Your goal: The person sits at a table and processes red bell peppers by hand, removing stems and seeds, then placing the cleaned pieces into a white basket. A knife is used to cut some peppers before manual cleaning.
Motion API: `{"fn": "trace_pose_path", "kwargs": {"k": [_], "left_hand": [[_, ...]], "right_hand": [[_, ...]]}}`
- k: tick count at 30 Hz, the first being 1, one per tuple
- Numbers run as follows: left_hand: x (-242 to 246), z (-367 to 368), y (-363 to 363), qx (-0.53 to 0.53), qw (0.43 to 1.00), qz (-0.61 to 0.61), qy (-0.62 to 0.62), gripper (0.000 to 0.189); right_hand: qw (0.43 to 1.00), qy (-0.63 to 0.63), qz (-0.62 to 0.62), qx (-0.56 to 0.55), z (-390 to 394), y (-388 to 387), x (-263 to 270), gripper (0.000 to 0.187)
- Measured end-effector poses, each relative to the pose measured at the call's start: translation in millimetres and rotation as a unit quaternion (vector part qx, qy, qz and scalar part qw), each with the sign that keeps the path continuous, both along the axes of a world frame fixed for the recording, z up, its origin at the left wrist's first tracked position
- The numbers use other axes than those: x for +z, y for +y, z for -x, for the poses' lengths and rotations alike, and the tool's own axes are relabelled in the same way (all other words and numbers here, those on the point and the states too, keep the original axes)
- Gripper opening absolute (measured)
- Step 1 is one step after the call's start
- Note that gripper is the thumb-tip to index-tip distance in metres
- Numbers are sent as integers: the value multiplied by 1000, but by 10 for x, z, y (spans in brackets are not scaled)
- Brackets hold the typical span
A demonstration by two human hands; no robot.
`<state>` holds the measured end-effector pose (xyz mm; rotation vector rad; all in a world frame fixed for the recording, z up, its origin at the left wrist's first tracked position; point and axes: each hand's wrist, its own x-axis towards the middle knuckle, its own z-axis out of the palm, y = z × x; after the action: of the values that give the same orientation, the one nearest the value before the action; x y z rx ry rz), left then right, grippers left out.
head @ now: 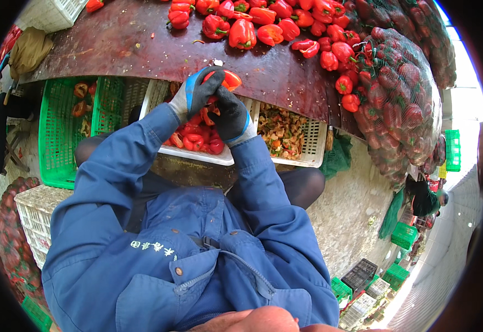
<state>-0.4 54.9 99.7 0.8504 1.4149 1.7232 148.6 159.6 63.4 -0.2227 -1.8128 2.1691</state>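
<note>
My left hand (198,91), in a grey and black work glove with a blue band, grips a cut red bell pepper (232,80) from the left. From below and the right, my right hand (232,114), gloved alike, closes against the same pepper; its fingertips are partly hidden. Under both hands a white plastic crate (200,157) holds cut red peppers (196,137). To its right, another white crate (315,145) contains pepper cores and seedy scraps (281,130).
A dark red tabletop (142,45) carries a heap of whole red bell peppers (270,16). Mesh sacks of peppers (399,99) bulge at right. Green crates (54,137) stand left, one with pepper pieces inside, near a stacked white crate (33,216). A person (426,197) is in the right background.
</note>
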Motion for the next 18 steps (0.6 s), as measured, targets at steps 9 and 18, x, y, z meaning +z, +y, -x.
{"fn": "trace_pose_path", "kwargs": {"k": [9, 18], "left_hand": [[-53, 45, -62, 27, 997, -1, 66, 49], [-5, -133, 183, 199, 961, 64, -182, 47]], "right_hand": [[995, -100, -13, -19, 121, -166, 163, 68], [966, -78, -87, -231, 523, -452, 240, 30]]}}
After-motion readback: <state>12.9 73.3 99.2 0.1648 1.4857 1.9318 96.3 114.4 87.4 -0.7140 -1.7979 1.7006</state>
